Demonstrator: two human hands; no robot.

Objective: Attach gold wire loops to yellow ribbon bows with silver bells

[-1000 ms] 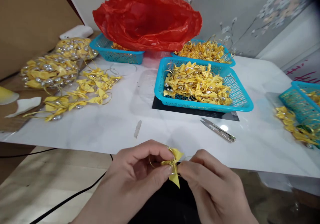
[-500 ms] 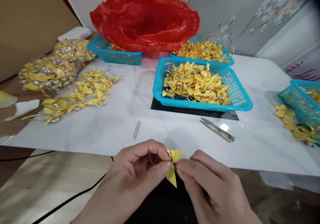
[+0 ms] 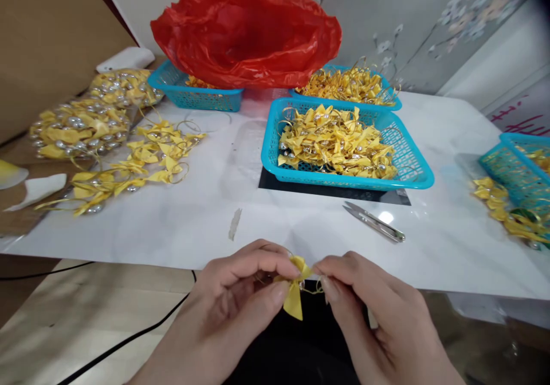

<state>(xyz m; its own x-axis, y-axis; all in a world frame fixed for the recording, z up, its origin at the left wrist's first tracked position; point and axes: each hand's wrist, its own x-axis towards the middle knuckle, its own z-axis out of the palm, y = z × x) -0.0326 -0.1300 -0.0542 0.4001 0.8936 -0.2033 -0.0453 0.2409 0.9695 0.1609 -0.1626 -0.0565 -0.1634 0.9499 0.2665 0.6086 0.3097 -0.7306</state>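
Note:
Just in front of the table's near edge, my left hand (image 3: 232, 299) pinches a small yellow ribbon bow (image 3: 295, 293) between thumb and forefinger. My right hand (image 3: 369, 310) is beside it, its fingertips on a thin gold cord at the bow's knot. One ribbon tail hangs down between the two hands. A pair of silver thread snips (image 3: 374, 222) lies on the white table (image 3: 206, 213) just beyond my right hand.
A blue basket (image 3: 412, 170) of yellow bows with silver beads stands mid-table; other blue baskets sit behind and at the right edge. A red plastic bag (image 3: 244, 30) rests at the back. Loose bows (image 3: 141, 158) are piled at left. A black cable (image 3: 120, 342) crosses the floor.
My right fingers have drawn slightly away from the bow, and the gold cord now shows between the hands. The bow sits a little lower. The view has shifted slightly.

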